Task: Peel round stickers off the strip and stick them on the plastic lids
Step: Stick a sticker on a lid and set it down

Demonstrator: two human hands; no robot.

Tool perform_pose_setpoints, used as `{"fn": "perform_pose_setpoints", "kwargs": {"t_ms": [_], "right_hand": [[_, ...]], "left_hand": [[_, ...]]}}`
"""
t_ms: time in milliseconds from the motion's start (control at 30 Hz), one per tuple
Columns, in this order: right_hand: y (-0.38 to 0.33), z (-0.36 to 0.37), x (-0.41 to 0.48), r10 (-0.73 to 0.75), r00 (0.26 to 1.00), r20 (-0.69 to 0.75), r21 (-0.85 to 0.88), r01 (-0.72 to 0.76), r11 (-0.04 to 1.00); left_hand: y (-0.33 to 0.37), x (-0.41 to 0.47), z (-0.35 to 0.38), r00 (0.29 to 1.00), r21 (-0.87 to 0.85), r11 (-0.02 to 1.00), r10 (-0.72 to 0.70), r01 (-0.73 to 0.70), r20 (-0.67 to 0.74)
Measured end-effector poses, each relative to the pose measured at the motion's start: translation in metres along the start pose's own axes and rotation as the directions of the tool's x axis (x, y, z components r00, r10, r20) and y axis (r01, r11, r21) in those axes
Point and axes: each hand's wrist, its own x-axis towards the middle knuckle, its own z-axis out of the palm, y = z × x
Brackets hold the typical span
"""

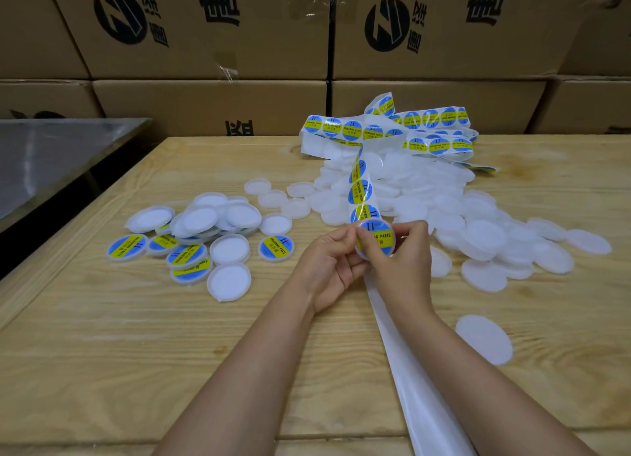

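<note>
A white plastic lid with a blue and yellow round sticker (375,239) on it is held above the wooden table between both hands. My left hand (329,262) pinches its left edge and my right hand (397,254) pinches its right and lower edge. The sticker strip (360,186) runs from the far tangle (389,129) down to the lid. Its bare white backing (409,370) trails toward me under my right forearm. A big heap of bare lids (444,203) lies beyond my hands.
At the left lies a smaller pile of lids (205,237), several with stickers on them. One single lid (483,339) lies near my right forearm. Cardboard boxes (211,46) wall off the far side. A metal table (51,155) stands at the left.
</note>
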Motion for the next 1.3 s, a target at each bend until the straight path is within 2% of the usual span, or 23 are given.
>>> {"fn": "perform_pose_setpoints", "kwargs": {"t_ms": [133, 267, 400, 733, 967, 1167, 1300], "right_hand": [[0.002, 0.002, -0.001, -0.044, 0.996, 0.078, 0.017, 0.043, 0.999], [0.000, -0.001, -0.001, -0.139, 0.984, 0.114, -0.001, 0.140, 0.990], [0.000, -0.005, 0.001, -0.165, 0.977, 0.135, 0.027, 0.163, 0.986], [0.001, -0.009, 0.004, -0.131, 0.991, 0.009, 0.037, 0.131, 0.991], [0.001, -0.004, -0.001, -0.081, 0.996, 0.024, 0.023, 0.080, 0.997], [0.003, 0.003, -0.008, -0.059, 0.975, 0.212, -0.031, 0.067, 0.997], [0.004, 0.006, -0.007, -0.074, 0.953, 0.293, -0.078, 0.101, 0.992]], "left_hand": [[0.002, 0.000, -0.002, 0.999, -0.085, 0.996, 0.030, -0.034, -0.044], [0.006, 0.000, -0.006, 0.995, -0.107, 0.992, 0.051, -0.060, -0.084], [0.008, -0.002, -0.007, 0.994, -0.119, 0.991, 0.052, -0.064, -0.101], [0.011, -0.003, -0.007, 0.999, 0.018, 1.000, 0.012, -0.012, -0.040], [0.009, -0.003, -0.004, 1.000, 0.043, 0.999, 0.012, -0.011, -0.028], [0.011, 0.002, -0.006, 0.984, 0.054, 0.994, 0.101, -0.094, -0.144], [0.019, 0.003, -0.008, 0.918, 0.159, 0.972, 0.215, -0.170, -0.334]]}}
